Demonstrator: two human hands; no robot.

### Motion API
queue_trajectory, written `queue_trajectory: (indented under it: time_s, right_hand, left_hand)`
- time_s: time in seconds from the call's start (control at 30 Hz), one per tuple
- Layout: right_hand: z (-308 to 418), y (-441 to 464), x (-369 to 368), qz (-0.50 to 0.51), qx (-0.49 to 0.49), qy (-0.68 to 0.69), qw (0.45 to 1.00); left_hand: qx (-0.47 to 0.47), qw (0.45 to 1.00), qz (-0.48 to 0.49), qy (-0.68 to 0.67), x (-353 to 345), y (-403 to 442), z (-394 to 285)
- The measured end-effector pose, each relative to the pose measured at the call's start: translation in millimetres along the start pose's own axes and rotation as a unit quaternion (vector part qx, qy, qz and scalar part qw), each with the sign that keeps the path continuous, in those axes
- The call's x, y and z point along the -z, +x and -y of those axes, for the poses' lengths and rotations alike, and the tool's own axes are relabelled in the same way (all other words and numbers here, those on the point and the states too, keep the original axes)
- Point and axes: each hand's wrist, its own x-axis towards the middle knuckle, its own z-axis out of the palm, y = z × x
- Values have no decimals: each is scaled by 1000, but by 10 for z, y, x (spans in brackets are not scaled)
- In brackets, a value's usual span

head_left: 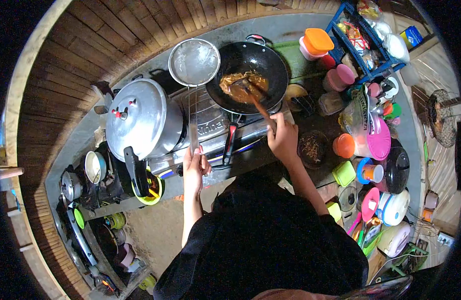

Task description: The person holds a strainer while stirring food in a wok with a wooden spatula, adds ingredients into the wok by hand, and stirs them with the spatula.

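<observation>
My left hand (pixel 196 165) is closed round the handle of a wire strainer (pixel 194 62), whose round mesh bowl is held up beside the wok's left rim. In my right hand (pixel 284 137) is the wooden handle of a spatula (pixel 260 107). Its dark head rests in brown sauce with pale shreds (pixel 244 87) at the bottom of the black wok (pixel 273 67). The wok sits on a metal gas stove (pixel 205 110), its red and black handle (pixel 230 140) pointing toward me.
A large pressure cooker (pixel 135 117) stands left of the strainer, its black handle sticking out toward me. Plastic containers, including an orange-lidded one (pixel 318 41), crowd the right side near a blue rack (pixel 360 70). A bowl of dark bits (pixel 313 149) lies right of my right hand.
</observation>
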Motion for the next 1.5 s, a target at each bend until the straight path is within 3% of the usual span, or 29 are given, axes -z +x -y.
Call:
queue_trajectory:
  time_s: [0.23, 0.43, 0.53, 0.87, 1.1, 1.33, 1.4, 1.5]
  right_hand:
    - [-60, 266, -240, -70, 10, 16, 997]
    - [-41, 107, -143, -31, 55, 34, 997]
    - [41, -80, 163, 78, -8, -37, 996]
    - [-42, -483, 708, 69, -48, -93, 992]
    - [67, -445, 294, 80, -37, -14, 996]
    - [87, 26, -224, 2, -3, -35, 999]
    - [132, 160, -249, -20, -48, -63, 997]
    - [57, 267, -399, -68, -15, -6, 998]
  left_hand:
    - [-12, 1000, 3, -3, 122, -94, 0]
    - [-16, 1000, -4, -9, 252, -120, 5]
    - [-15, 1000, -11, -14, 290, -103, -3]
    - [1, 999, 14, -49, 288, 43, 28]
    - [6, 998, 36, -46, 264, 58, -1]
    - [-5, 999, 28, -34, 360, -10, -22]
    - [-11, 999, 15, -29, 387, -45, -30]
    - [-15, 1000, -2, -26, 437, -66, -42]
